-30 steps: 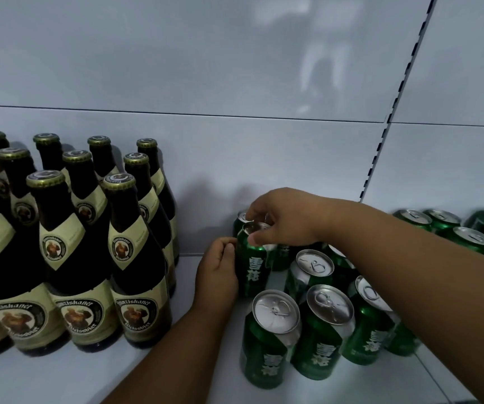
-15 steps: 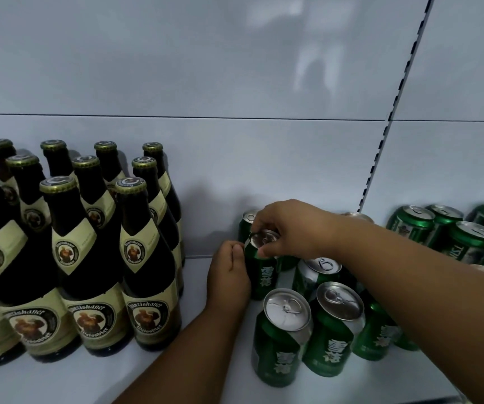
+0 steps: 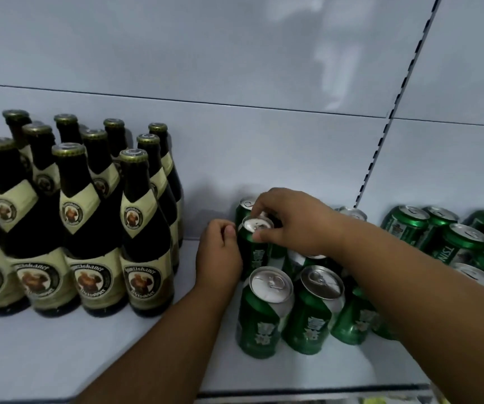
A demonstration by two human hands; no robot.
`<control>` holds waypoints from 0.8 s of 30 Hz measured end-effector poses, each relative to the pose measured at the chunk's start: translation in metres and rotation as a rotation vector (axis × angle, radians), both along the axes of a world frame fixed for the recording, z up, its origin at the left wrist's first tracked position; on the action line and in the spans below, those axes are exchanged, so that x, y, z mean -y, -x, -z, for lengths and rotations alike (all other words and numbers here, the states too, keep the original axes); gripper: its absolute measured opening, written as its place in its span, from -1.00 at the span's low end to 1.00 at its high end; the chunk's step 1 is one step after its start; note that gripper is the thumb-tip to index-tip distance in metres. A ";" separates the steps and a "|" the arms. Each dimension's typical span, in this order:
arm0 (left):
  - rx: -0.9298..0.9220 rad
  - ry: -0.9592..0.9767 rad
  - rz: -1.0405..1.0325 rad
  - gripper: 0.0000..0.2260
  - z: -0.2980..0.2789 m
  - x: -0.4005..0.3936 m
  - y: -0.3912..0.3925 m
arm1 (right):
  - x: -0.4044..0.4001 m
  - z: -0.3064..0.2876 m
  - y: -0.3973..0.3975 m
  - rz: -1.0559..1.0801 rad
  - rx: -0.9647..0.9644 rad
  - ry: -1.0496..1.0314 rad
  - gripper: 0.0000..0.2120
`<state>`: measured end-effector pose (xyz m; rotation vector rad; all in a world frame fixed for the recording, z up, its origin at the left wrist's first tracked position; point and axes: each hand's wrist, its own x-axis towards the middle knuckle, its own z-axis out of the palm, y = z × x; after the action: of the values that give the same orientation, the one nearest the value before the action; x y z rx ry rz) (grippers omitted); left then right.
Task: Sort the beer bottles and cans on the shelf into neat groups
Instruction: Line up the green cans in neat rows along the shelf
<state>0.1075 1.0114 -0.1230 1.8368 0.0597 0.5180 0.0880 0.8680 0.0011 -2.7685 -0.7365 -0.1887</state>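
Head view shows a white shelf with drinks on it. At the left end of the shelf stand the brown bottles, all upright in tidy rows, close together, with cream labels and gold caps. They reach from near the front edge back to the rear wall.

Next comes a bare strip of shelf. Past it, the left hand has its fingers curled against the left side of a green can. This can stands upright in the middle of the shelf, near the back. The right hand comes from the right and reaches over the top of the same can. Its thumb and fingers pinch the rim, so both hands are grasping this one can. Another can stands just behind it, by the rear wall.

In front of the held can stand more green cans with silver tops, packed side by side toward the front edge. Some are partly hidden under the right arm.

At the right end of the shelf is a second bunch of green cans, a little apart from the middle bunch.
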 end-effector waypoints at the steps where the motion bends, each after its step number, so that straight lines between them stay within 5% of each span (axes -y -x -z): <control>1: 0.001 -0.022 0.004 -0.89 -0.002 0.000 0.008 | 0.004 -0.004 0.008 -0.038 -0.016 -0.050 -0.69; 5: 0.008 -0.027 -0.041 -0.88 0.001 -0.005 0.051 | 0.015 -0.018 0.049 -0.216 -0.255 0.019 -0.62; 8: -0.035 0.008 -0.055 -0.83 0.001 -0.008 0.088 | 0.015 -0.012 0.060 -0.288 -0.207 0.192 -0.53; 15: -0.048 0.237 0.296 -0.82 0.007 -0.003 0.139 | 0.021 -0.002 0.056 -0.318 -0.129 0.110 -0.60; 20: -0.096 -0.115 0.187 -0.57 0.000 -0.007 0.122 | 0.020 0.000 0.042 -0.265 -0.103 0.064 -0.62; 24: -0.125 -0.154 0.185 -0.55 -0.004 -0.013 0.106 | 0.020 0.001 0.031 -0.222 -0.142 0.039 -0.63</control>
<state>0.0016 1.0242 -0.1193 2.0007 -0.0673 0.2846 0.0574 0.8479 -0.0002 -2.6755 -1.0095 0.0660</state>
